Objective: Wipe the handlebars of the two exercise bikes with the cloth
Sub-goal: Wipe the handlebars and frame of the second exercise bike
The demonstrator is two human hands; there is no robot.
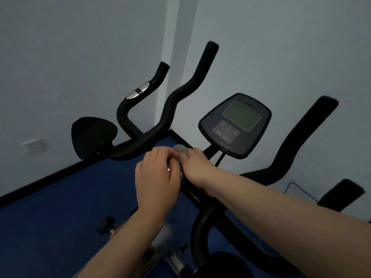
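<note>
While both hands meet at the centre of the near bike's handlebar (140, 146), the left hand (156, 181) curls its fingers over the bar's middle and the right hand (195, 167) clutches a bunched grey cloth (180, 150) against it. From there the black bar runs left to right, both ends bending up and away toward the pale wall (281, 47). A console (234, 125) stands just beyond, and a second bike's handlebar (140, 93) rises behind at left, over blue floor (60, 207).
</note>
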